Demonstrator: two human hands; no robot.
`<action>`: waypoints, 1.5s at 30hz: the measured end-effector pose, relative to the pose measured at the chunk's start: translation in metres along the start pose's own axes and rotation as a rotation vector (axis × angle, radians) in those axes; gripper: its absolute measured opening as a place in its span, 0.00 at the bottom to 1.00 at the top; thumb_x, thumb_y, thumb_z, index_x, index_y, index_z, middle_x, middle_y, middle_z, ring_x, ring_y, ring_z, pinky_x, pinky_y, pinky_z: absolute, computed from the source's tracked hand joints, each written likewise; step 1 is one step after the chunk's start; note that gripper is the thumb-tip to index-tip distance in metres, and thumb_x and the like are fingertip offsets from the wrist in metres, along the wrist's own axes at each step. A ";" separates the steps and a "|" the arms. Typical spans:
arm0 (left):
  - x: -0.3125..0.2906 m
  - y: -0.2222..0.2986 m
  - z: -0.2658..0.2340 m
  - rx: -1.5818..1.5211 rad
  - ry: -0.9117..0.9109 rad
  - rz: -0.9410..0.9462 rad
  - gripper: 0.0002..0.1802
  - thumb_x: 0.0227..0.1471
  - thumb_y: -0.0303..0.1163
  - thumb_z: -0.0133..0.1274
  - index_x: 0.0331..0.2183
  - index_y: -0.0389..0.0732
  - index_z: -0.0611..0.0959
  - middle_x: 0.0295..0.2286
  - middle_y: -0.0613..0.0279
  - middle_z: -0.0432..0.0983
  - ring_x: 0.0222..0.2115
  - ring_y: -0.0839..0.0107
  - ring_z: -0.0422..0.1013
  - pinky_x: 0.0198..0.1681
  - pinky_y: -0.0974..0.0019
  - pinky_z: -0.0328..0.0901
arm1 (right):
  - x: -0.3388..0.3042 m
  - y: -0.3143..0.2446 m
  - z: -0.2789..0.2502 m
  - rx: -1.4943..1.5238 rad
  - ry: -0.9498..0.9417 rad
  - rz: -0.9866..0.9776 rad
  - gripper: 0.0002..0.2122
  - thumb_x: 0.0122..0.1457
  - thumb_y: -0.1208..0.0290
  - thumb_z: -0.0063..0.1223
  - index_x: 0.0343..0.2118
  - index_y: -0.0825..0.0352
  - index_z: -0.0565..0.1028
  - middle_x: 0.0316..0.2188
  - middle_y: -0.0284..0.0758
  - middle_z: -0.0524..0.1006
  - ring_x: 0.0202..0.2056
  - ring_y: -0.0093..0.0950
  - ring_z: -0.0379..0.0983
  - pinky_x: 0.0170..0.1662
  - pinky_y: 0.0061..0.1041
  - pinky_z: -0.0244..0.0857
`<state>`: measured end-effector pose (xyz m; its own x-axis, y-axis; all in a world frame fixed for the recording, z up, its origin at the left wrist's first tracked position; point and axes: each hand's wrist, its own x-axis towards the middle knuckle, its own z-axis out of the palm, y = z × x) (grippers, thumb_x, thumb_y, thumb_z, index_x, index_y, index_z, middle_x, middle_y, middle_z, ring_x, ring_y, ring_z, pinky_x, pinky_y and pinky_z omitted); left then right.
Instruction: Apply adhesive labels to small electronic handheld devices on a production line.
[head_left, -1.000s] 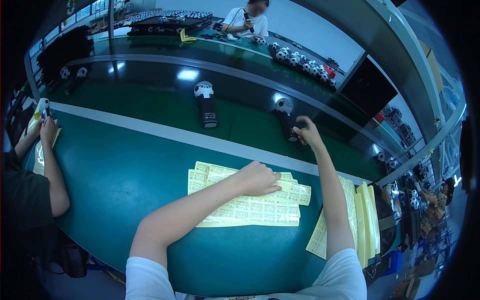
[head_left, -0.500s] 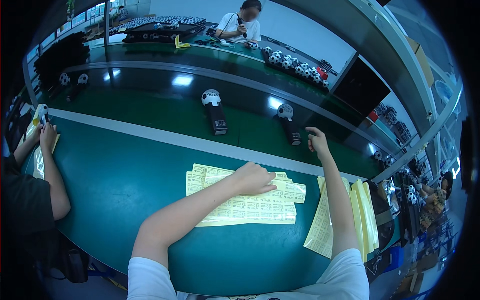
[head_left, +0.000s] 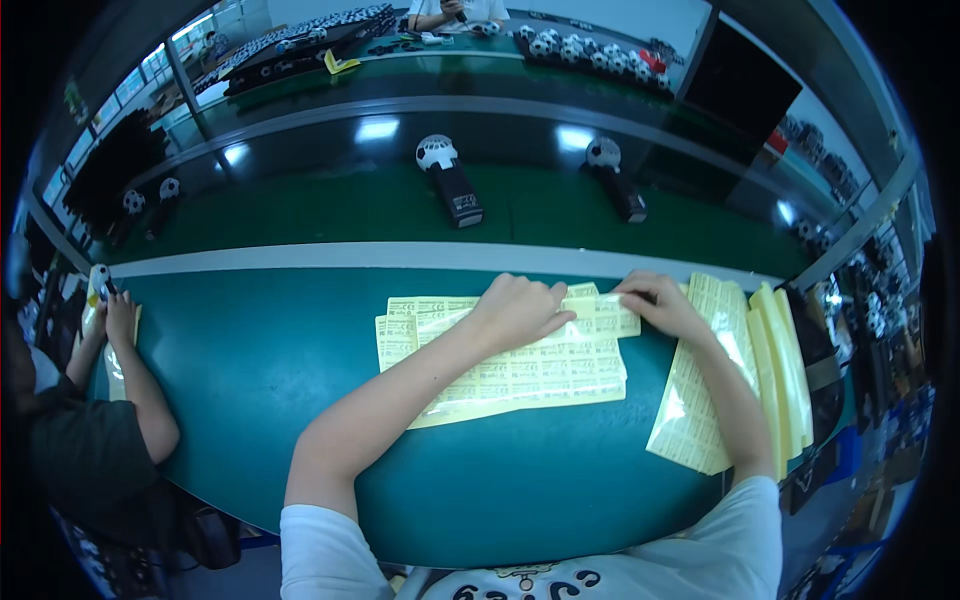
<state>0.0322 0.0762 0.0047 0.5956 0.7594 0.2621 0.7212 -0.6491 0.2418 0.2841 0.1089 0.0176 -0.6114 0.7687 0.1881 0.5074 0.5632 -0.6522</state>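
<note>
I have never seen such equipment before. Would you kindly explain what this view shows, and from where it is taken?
There is no machine arm: these are a person's bare hands. A wide fisheye camera on the person's head looks down, so straight edges bend near the rim.

On the green table lie overlapping yellow label sheets. The left hand rests on them; the right hand has its fingertips at their right end, though whether they pinch anything is unclear. More yellow sheets lie to the right.

Beyond the pale rail, two black-handled devices with football-patterned heads lie on a darker green surface.
</note>
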 end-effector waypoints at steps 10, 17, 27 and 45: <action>0.003 0.000 0.003 0.003 -0.048 -0.041 0.21 0.51 0.47 0.45 0.25 0.36 0.75 0.13 0.56 0.72 0.15 0.59 0.69 0.20 0.59 0.61 | 0.001 0.006 0.010 0.121 0.100 0.185 0.05 0.47 0.78 0.56 0.29 0.69 0.79 0.19 0.31 0.70 0.22 0.19 0.62 0.26 0.17 0.55; 0.002 0.001 0.002 0.004 -0.075 -0.039 0.21 0.51 0.47 0.45 0.26 0.37 0.75 0.15 0.56 0.72 0.15 0.59 0.69 0.20 0.59 0.61 | -0.001 0.013 -0.019 0.259 -0.024 0.175 0.09 0.48 0.73 0.58 0.33 0.66 0.78 0.28 0.35 0.76 0.31 0.23 0.72 0.38 0.17 0.65; 0.003 0.001 0.000 0.003 -0.085 -0.054 0.21 0.51 0.47 0.45 0.26 0.37 0.75 0.16 0.55 0.73 0.17 0.58 0.69 0.22 0.58 0.62 | -0.005 0.016 -0.015 0.234 -0.010 0.288 0.08 0.45 0.74 0.61 0.31 0.66 0.79 0.26 0.31 0.76 0.26 0.17 0.67 0.29 0.15 0.58; 0.004 0.003 0.001 0.019 -0.094 -0.062 0.20 0.51 0.47 0.45 0.26 0.37 0.75 0.17 0.55 0.73 0.17 0.58 0.69 0.21 0.59 0.62 | -0.006 0.022 -0.005 0.241 0.108 0.256 0.04 0.44 0.78 0.60 0.26 0.68 0.80 0.23 0.34 0.78 0.25 0.20 0.71 0.32 0.15 0.64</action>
<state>0.0370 0.0771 0.0059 0.5798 0.7993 0.1578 0.7637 -0.6006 0.2367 0.3020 0.1182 0.0054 -0.4093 0.9101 0.0647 0.4702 0.2712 -0.8399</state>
